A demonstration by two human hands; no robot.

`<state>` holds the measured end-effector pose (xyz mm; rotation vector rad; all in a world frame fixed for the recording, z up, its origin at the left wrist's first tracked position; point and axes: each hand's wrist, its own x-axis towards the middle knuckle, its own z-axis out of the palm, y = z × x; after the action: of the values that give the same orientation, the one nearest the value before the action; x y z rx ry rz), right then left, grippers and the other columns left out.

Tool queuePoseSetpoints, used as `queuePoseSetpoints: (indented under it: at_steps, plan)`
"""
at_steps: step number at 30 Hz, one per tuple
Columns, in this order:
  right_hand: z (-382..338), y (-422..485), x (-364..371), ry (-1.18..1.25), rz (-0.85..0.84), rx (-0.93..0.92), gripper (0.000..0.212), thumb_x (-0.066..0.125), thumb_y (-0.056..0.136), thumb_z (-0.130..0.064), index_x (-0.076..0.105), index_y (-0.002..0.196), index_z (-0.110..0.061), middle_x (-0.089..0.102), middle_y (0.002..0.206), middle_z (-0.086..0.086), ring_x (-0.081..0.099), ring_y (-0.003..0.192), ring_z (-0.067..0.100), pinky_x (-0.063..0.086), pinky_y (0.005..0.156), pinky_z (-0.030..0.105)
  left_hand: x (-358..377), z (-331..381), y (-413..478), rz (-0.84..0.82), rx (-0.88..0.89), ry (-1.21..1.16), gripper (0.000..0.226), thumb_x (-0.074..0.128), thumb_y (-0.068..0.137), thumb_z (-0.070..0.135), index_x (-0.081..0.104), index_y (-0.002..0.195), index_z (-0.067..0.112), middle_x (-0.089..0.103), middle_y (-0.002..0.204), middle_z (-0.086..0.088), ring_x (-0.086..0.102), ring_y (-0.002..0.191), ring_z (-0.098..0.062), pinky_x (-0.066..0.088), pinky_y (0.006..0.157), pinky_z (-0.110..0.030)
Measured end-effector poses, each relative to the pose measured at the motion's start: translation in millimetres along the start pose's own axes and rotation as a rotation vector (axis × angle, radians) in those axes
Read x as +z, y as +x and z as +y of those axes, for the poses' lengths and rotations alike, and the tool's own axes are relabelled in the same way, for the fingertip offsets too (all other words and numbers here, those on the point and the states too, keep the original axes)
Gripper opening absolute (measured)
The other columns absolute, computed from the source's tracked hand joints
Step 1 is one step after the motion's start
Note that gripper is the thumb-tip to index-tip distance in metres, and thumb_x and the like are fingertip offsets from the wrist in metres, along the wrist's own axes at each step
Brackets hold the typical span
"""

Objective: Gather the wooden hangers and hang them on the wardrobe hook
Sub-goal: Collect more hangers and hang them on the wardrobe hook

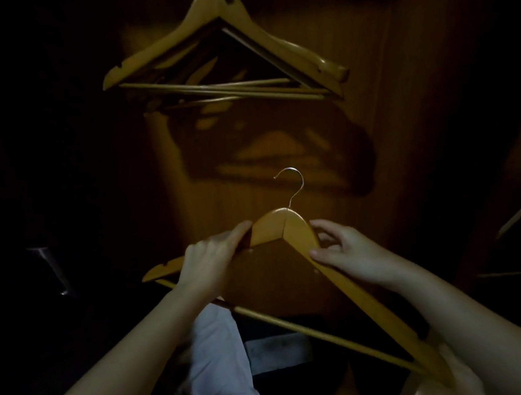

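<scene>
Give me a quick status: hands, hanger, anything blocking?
Left hand and right hand both grip one wooden hanger. Hung hangers above. No obstacle seen between.
</scene>
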<state>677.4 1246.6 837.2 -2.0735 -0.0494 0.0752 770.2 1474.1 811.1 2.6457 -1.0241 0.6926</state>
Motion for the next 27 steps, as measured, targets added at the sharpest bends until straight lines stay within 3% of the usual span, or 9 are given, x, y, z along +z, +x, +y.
queuePoseSetpoints:
  at_steps: [2, 6, 11, 14, 16, 18, 20, 24, 27]
  plan:
    - [-15.9, 10.9, -6.1, -0.105, 0.074, -0.045, 0.067, 0.059, 0.089, -0.024, 0.021, 0.143, -0.037, 0.041, 0.141, 0.004, 0.062, 0.102, 0.016, 0.052, 0.089, 0.031, -14.1, -9.8, 16.3, 0.046, 0.012, 0.076, 0.06, 0.076, 0.076, 0.024, 0.045, 0.127, 0.026, 0.071, 0.084, 0.005, 0.065, 0.058, -0.011, 0.029, 0.042, -0.014]
    - [-60.0, 38.4, -13.9, -0.305, 0.274, -0.212, 0.084, 0.064, 0.086, -0.023, 0.009, 0.146, -0.04, 0.026, 0.151, -0.001, 0.04, 0.129, 0.018, 0.04, 0.105, 0.038, -48.7, -27.1, 58.3, 0.167, 0.044, 0.119, 0.056, 0.076, 0.075, 0.023, 0.052, 0.126, 0.02, 0.072, 0.082, 0.001, 0.065, 0.053, -0.015, 0.04, 0.038, -0.022]
    - [-124.8, 84.6, -33.8, -0.566, 0.574, -0.401, 0.077, 0.061, 0.088, -0.021, 0.014, 0.148, -0.035, 0.038, 0.145, -0.005, 0.04, 0.13, 0.018, 0.034, 0.11, 0.044, -99.8, -53.3, 115.3, 0.301, 0.057, 0.201, 0.053, 0.073, 0.078, 0.023, 0.054, 0.127, 0.015, 0.069, 0.075, -0.002, 0.061, 0.05, -0.015, 0.013, 0.04, -0.009]
    - [-159.8, 108.3, -50.8, -0.671, 0.677, -0.505, 0.076, 0.059, 0.09, -0.022, 0.012, 0.149, -0.031, 0.036, 0.148, -0.005, 0.039, 0.133, 0.018, 0.034, 0.111, 0.044, -130.2, -69.4, 150.8, 0.428, 0.071, 0.193, 0.049, 0.066, 0.084, 0.025, 0.052, 0.129, 0.014, 0.07, 0.089, -0.006, 0.067, 0.068, -0.022, 0.027, 0.04, -0.014]
    - [-180.0, 122.4, -63.7, -0.738, 0.716, -0.524, 0.075, 0.056, 0.092, -0.022, 0.009, 0.149, -0.03, 0.033, 0.151, -0.005, 0.037, 0.136, 0.019, 0.031, 0.111, 0.042, -145.6, -80.1, 174.2, 0.486, 0.126, 0.219, 0.047, 0.059, 0.087, 0.029, 0.049, 0.131, 0.015, 0.067, 0.112, -0.007, 0.065, 0.101, -0.025, 0.053, 0.065, -0.032]
    - [-197.3, 136.2, -75.6, -0.78, 0.735, -0.518, 0.073, 0.053, 0.093, -0.024, 0.007, 0.15, -0.03, 0.03, 0.153, -0.003, 0.036, 0.137, 0.021, 0.03, 0.111, 0.043, -159.9, -89.8, 194.7, 0.504, 0.171, 0.244, 0.05, 0.056, 0.088, 0.032, 0.047, 0.133, 0.014, 0.059, 0.13, -0.008, 0.053, 0.123, -0.028, 0.047, 0.096, -0.041]
    - [-211.2, 149.4, -84.0, -0.819, 0.757, -0.495, 0.071, 0.05, 0.095, -0.025, 0.005, 0.15, -0.029, 0.025, 0.155, -0.003, 0.034, 0.139, 0.024, 0.03, 0.11, 0.044, -171.4, -98.5, 213.8, 0.49, 0.187, 0.219, 0.052, 0.052, 0.091, 0.033, 0.041, 0.138, 0.015, 0.05, 0.141, -0.008, 0.044, 0.133, -0.028, 0.037, 0.107, -0.042]
    - [-232.0, 172.9, -92.5, -0.868, 0.805, -0.455, 0.069, 0.047, 0.096, -0.024, 0.004, 0.15, -0.025, 0.022, 0.157, -0.001, 0.03, 0.141, 0.025, 0.027, 0.112, 0.043, -185.7, -114.3, 244.9, 0.46, 0.197, 0.222, 0.055, 0.045, 0.095, 0.034, 0.03, 0.145, 0.016, 0.042, 0.147, -0.007, 0.035, 0.138, -0.027, 0.035, 0.109, -0.042]
    - [-240.6, 192.5, -99.2, -0.886, 0.807, -0.419, 0.069, 0.047, 0.096, -0.024, 0.005, 0.15, -0.023, 0.023, 0.156, 0.002, 0.03, 0.141, 0.027, 0.027, 0.112, 0.044, -187.4, -123.0, 259.8, 0.393, 0.191, 0.16, 0.051, 0.042, 0.097, 0.032, 0.03, 0.143, 0.016, 0.05, 0.137, -0.009, 0.044, 0.13, -0.026, 0.043, 0.1, -0.04]
